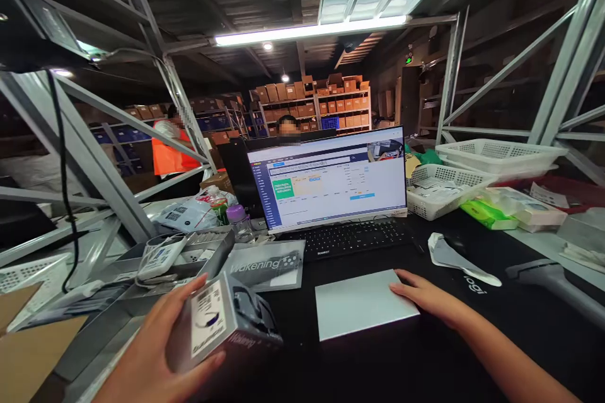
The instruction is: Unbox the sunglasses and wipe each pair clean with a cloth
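My left hand (163, 340) grips a small product box (250, 308) at the lower left. The box is tilted; a label with a barcode and a headset-like picture faces up, and dark printing covers its side. At the centre of the black desk mat, my right hand (425, 296) pinches the right edge of a plain white flat piece (362, 304), thumb on top. I cannot tell whether it is a card or a thin box. Behind the product box lies a grey flat packet (267, 264) printed "Wakening".
A monitor (326, 182) and black keyboard (354, 238) stand ahead. On the right are a barcode scanner (558, 283), a crumpled white wrapper (458, 258) and white baskets (444, 198). Grey trays (189, 252) with cables and an open cardboard box (38, 352) sit left. Two people are beyond the desk.
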`<act>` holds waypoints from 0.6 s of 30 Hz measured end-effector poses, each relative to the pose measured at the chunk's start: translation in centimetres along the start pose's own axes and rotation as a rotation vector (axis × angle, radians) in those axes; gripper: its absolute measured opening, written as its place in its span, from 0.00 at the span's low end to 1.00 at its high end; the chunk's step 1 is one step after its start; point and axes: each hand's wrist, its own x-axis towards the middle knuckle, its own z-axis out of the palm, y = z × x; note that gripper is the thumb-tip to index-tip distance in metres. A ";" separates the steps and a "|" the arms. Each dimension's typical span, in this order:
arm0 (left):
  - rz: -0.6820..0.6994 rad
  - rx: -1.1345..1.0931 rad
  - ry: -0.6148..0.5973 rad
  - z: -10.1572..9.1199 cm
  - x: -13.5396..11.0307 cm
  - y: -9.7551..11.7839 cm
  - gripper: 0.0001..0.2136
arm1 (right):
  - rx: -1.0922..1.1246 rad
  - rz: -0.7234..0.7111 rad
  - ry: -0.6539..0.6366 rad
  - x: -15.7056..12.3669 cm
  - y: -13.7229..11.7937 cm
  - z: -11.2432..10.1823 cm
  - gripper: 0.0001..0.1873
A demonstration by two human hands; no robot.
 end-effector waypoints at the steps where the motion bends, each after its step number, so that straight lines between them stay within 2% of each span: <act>1: -0.001 -0.016 -0.008 0.2 0.5 0.4 0.38 | -0.033 -0.008 0.011 0.1 0.1 -0.3 0.42; 2: 0.007 -0.026 -0.023 0.4 1.1 0.8 0.38 | -0.049 -0.037 -0.020 0.1 0.2 -0.6 0.45; 6: 0.017 -0.053 -0.093 1.0 2.8 1.4 0.39 | -0.099 -0.259 -0.304 -0.2 0.4 -1.3 0.63; 9: -0.026 -0.084 -0.116 1.2 3.5 0.9 0.40 | -0.155 -0.285 -0.266 -0.4 0.4 -1.1 0.67; 12: -0.070 -0.134 -0.079 1.2 3.6 0.0 0.41 | -0.093 -0.263 -0.232 -0.4 0.2 -0.6 0.60; 14: -0.075 -0.168 -0.048 1.0 3.4 -0.9 0.41 | -0.075 -0.308 -0.204 -0.6 -0.2 -0.4 0.57; 16: -0.033 -0.173 -0.052 0.5 3.3 -1.7 0.41 | -0.096 -0.368 -0.161 -1.2 -0.9 -0.4 0.57; 18: 0.039 -0.160 -0.115 -0.4 3.3 -2.2 0.39 | -0.155 -0.395 -0.125 -2.2 -1.7 -0.2 0.57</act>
